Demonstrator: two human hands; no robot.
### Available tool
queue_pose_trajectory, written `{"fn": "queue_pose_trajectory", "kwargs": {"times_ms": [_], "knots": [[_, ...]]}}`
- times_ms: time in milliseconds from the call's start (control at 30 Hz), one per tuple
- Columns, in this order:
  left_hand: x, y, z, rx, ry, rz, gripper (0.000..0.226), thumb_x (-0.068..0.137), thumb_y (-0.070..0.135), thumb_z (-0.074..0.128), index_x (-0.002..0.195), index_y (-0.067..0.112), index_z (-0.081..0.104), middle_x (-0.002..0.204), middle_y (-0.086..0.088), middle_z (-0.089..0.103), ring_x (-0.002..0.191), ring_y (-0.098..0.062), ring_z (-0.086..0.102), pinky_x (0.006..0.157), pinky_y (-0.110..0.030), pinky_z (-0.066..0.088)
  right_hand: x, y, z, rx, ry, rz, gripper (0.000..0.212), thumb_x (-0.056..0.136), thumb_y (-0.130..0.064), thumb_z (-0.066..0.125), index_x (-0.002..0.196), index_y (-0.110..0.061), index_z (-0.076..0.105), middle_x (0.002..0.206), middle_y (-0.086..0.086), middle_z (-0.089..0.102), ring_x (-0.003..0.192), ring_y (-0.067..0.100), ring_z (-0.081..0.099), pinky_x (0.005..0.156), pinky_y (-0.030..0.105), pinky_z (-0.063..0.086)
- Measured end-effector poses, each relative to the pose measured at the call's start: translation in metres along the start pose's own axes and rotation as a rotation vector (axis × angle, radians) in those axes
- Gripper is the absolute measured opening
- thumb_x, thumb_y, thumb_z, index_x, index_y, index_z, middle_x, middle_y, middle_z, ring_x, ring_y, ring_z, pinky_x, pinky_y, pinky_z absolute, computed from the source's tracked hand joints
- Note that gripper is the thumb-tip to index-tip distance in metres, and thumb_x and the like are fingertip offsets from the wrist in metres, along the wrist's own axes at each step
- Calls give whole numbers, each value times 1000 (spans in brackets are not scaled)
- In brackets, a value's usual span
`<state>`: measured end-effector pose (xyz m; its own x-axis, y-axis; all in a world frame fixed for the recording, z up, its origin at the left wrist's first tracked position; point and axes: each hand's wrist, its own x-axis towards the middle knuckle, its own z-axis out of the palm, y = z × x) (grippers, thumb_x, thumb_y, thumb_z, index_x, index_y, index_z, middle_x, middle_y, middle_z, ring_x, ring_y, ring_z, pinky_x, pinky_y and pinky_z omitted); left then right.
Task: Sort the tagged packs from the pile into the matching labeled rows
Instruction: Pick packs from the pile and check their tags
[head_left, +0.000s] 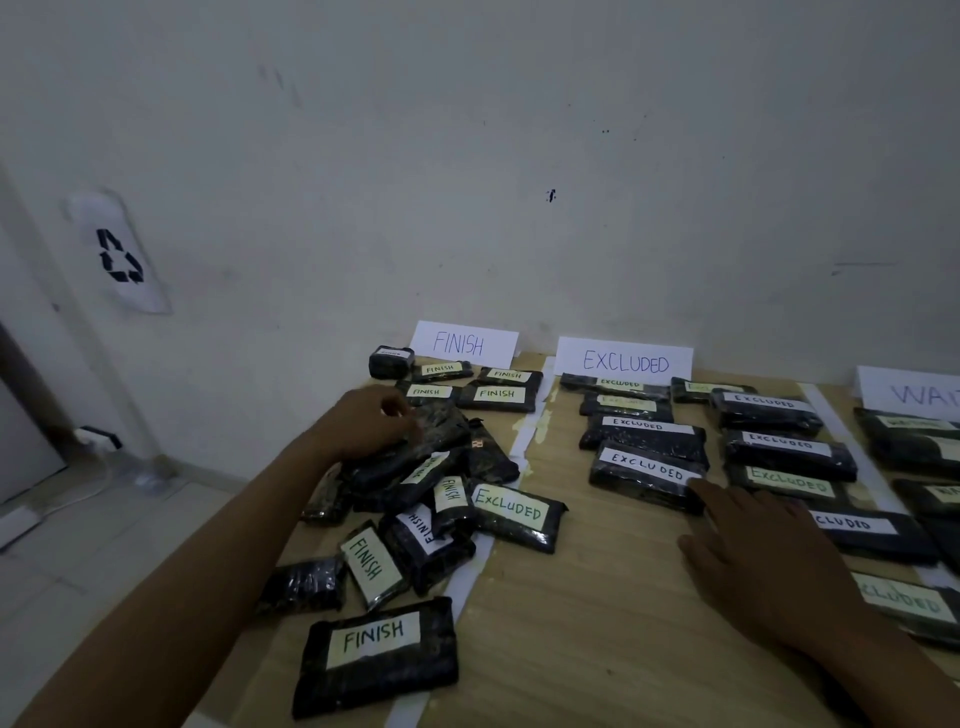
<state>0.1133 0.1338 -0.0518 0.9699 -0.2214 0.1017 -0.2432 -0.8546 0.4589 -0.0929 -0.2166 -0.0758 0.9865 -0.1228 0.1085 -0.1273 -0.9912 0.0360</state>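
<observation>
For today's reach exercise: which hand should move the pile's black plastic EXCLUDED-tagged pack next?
Likely the right hand: open, empty, at the EXCLUDED row; the left hand grips another black pack in the pile.

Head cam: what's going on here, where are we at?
A person is sorting dark tagged packs on a table. The left hand is at the top of the pile with fingers curled; whether it has a grip is unclear. The right hand, fingers straight, touches the nearest EXCLUDED pack in the row under the EXCLUDED sign. A few packs lie under the FINISH sign. The pile holds several FINISH packs and one stray EXCLUDED-tagged pack.
</observation>
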Motion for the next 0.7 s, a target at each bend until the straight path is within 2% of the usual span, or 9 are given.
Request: {"fn": "queue_pose_trajectory", "kwargs": {"times_ms": [67, 167, 233, 333, 367, 433, 533, 600, 700], "knots": [[-6, 11, 2, 44, -142, 39, 38, 74, 45, 77, 103, 26, 61, 99, 6, 61, 92, -13, 58, 81, -31, 48, 0, 0, 1, 7, 5, 2, 58, 96, -53, 29, 148, -29, 16, 140, -11, 43, 127, 12, 41, 108, 31, 28], [-8, 18, 0, 69, -137, 58, 51, 69, 46, 81, 110, 23, 61, 101, 7, 60, 93, -13, 57, 82, -29, 48, 1, 1, 1, 13, 8, -4, 58, 96, -53, 30, 148, -30, 16, 139, -11, 44, 126, 12, 41, 107, 31, 28], [-7, 18, 0, 77, -135, 64, 50, 70, 43, 81, 112, 22, 63, 102, 5, 60, 94, -13, 58, 81, -27, 46, 1, 2, 2, 29, 7, -2, 59, 96, -53, 31, 148, -30, 17, 139, -10, 44, 126, 12, 41, 107, 31, 28], [-8, 21, -3, 36, -99, 65, 37, 79, 44, 72, 107, 21, 69, 97, 5, 63, 92, -13, 59, 77, -26, 44, 1, 3, 4, 18, 17, -3, 59, 95, -54, 30, 148, -30, 17, 139, -11, 44, 127, 12, 41, 107, 31, 29], [-9, 24, -6, -62, -71, 58, 36, 82, 46, 65, 102, 17, 70, 95, -1, 66, 88, -16, 61, 74, -27, 44, 1, 3, 4, 19, 20, -4, 59, 95, -55, 30, 148, -31, 17, 139, -11, 44, 127, 12, 41, 107, 32, 28], [-13, 33, -15, -454, -24, -30, 41, 87, 41, 51, 95, 4, 68, 90, -18, 67, 78, -25, 62, 67, -29, 46, 1, 3, 3, 31, 21, -10, 59, 96, -54, 31, 147, -30, 16, 139, -11, 44, 127, 12, 41, 107, 32, 28], [-22, 44, -24, -974, -104, -176, 37, 97, 29, 38, 101, 3, 64, 94, -24, 69, 73, -29, 64, 63, -30, 52, 1, 2, 1, 24, 30, -23, 58, 96, -53, 30, 147, -30, 16, 138, -11, 45, 126, 11, 42, 107, 32, 27], [-24, 49, -26, -1133, -193, -140, 41, 98, 29, 35, 111, 1, 61, 101, -26, 68, 75, -31, 65, 64, -32, 55, 1, 2, 0, 23, 30, -26, 58, 96, -53, 30, 147, -30, 16, 137, -12, 45, 125, 11, 42, 106, 31, 28], [-25, 53, -25, -1248, -345, -114, 43, 97, 32, 35, 110, 1, 62, 96, -28, 66, 72, -32, 65, 61, -34, 55, 0, 2, 0, 27, 42, -31, 56, 96, -53, 31, 146, -31, 18, 133, -13, 47, 123, 10, 44, 105, 30, 29]]}}
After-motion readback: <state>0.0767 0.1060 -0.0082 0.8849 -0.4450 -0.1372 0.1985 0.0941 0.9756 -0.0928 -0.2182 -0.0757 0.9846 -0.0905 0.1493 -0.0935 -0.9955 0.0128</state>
